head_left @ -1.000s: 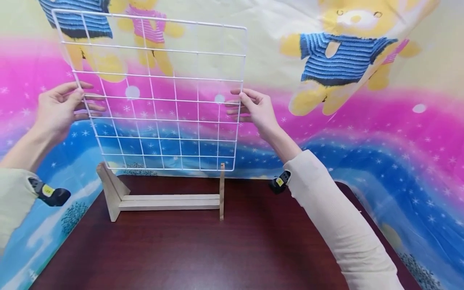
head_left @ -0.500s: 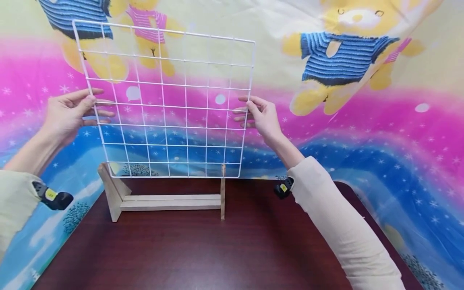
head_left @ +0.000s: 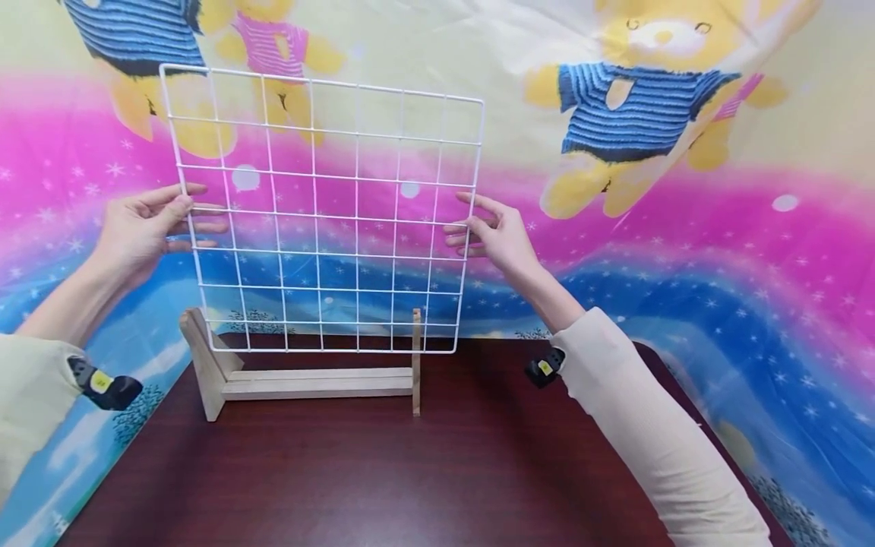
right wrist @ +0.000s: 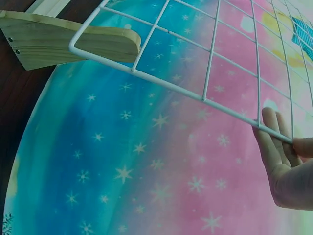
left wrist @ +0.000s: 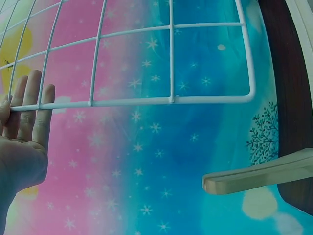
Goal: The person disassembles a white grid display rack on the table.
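Fingers [left wrist: 30, 88] are clamped on opposite sides of a white wire grid [head_left: 315, 216], left hand [head_left: 140, 226] and right hand [head_left: 504, 235] raised.

Between the left hand [head_left: 145, 226] and right hand [head_left: 504, 237], a wire grid [head_left: 356, 218], each at its own side edge. Below and overlapped by its lower edge in the head view, on the far left part of the tabletop [head_left: 410, 479], a stand [head_left: 317, 374]. Crossbar [head_left: 317, 391] low between left upright [head_left: 205, 384] and right upright [head_left: 416, 384]. Beyond the latter, rightward, the grid's lower corner. Behind everything and along both sides, a cloth [head_left: 683, 205].
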### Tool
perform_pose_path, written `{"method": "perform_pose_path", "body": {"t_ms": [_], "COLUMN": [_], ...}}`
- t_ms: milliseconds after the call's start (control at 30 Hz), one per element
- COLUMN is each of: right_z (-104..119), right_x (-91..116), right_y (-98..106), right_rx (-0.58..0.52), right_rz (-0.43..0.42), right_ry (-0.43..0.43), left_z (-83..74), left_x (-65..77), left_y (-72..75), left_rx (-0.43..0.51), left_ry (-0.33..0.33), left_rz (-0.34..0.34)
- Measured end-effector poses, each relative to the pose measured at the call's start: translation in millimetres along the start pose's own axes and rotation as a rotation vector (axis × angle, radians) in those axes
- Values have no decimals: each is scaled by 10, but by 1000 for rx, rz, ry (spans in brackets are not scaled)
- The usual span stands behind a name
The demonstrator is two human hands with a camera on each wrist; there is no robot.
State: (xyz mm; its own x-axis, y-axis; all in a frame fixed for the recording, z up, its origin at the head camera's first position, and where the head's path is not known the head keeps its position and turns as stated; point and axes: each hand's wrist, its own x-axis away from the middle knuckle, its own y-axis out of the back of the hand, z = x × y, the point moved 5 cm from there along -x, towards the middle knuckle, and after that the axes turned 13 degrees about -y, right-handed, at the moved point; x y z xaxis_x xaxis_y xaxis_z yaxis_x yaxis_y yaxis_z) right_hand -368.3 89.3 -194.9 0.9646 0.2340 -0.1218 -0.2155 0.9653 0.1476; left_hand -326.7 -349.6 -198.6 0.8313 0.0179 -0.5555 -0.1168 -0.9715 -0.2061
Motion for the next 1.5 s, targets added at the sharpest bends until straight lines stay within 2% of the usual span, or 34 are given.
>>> {"method": "perform_pose_path", "body": {"t_ms": [267, 467, 633, 967, 1500], "right_z": [-75, -129, -147, -208, -318], "right_x": [15, 33, 71, 114, 171], "right_y": [80, 149, 195, 278, 439], "right_rx": [-83, -120, -121, -146, -143], "right_rz": [36, -14, -42, -49, -72], "right_ry": [-21, -22, -17, -36, -75], "left_z": [84, 123, 137, 202, 308], "left_x": [85, 86, 81, 113, 166], "left_y": [-50, -131, -186, -261, -388], "left_rx": [-48, -111, -115, -78, -217], "left_ry": [39, 36, 30, 53, 55], "left_rz": [47, 75, 87, 73, 53]}}
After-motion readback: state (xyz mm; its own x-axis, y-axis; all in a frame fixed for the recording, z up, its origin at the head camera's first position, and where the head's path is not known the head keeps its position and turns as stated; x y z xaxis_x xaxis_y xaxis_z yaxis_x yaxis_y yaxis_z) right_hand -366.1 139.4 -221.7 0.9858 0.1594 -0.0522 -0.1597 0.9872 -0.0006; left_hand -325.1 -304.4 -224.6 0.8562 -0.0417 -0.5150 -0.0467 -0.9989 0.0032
